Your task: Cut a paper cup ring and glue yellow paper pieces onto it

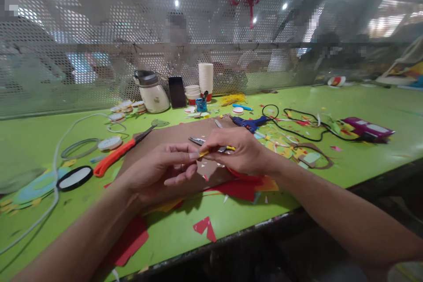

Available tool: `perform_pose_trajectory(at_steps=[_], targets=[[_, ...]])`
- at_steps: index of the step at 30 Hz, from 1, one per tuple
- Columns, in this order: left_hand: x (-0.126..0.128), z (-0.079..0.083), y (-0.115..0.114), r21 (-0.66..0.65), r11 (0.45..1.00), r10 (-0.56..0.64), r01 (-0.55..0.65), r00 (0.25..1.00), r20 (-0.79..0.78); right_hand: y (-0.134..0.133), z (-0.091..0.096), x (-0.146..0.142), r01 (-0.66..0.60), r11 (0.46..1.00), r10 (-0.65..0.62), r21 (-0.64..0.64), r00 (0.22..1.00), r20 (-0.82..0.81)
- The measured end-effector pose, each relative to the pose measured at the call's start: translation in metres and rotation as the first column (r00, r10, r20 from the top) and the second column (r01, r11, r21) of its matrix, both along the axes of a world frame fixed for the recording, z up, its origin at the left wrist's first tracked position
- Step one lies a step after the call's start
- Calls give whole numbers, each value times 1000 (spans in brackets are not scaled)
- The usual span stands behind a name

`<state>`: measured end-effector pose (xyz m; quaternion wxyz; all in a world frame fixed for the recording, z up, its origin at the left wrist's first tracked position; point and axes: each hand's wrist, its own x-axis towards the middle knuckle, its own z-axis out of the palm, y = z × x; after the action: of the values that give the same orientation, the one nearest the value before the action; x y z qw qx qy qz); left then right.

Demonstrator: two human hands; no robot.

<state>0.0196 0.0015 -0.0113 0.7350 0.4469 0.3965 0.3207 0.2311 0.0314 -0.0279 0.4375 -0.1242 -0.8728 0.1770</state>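
Observation:
My left hand (165,165) pinches a small yellow paper piece (205,153) between thumb and forefinger, its other fingers curled loosely. Meeting it from the other side, my right hand (239,150) has its fingertips closed on the same piece. Metal tips (196,140) show beyond the right fingers; whether that hand holds them I cannot tell. A yellow strip (230,148) pokes out by the right knuckles. Both hands are above a brown board (172,134) dotted with paper scraps. An orange-handled cutter knife (115,157) rests across the board's left edge.
A blue glue gun (249,122) with a black cord lies behind my right hand. At the back stand a white jug (153,94), a phone (177,92) and stacked paper cups (205,78). Red paper (130,242) lies near the front edge. A white cable (55,172) crosses the left.

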Motion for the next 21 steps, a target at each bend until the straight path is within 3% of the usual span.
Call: perform_pose_trajectory(at_steps=[3, 5, 10, 12, 15, 18, 21], targets=[[2, 1, -2, -28, 999, 35, -35, 999, -11, -1, 3, 1, -5, 998, 7, -61, 1000, 28], [4, 1, -3, -26, 998, 62, -62, 998, -5, -1, 4, 2, 8, 984, -3, -181, 1000, 29], [9, -1, -3, 158, 976, 161, -147, 984, -78, 6, 0, 5, 16, 847, -21, -532, 1000, -4], [9, -1, -3, 345, 924, 243, -164, 950, -198, 8, -1, 6, 15, 788, -33, -615, 999, -18], [11, 2, -7, 588, 802, 371, -105, 860, -351, 10, 1, 5, -17, 689, -37, -724, 998, -59], [19, 6, -13, 661, 748, 419, -67, 819, -392, 10, 4, 4, -44, 625, -50, -779, 994, -96], [27, 9, -17, 719, 695, 483, -21, 754, -445, 10, 3, 3, -36, 613, -62, -789, 994, -94]])
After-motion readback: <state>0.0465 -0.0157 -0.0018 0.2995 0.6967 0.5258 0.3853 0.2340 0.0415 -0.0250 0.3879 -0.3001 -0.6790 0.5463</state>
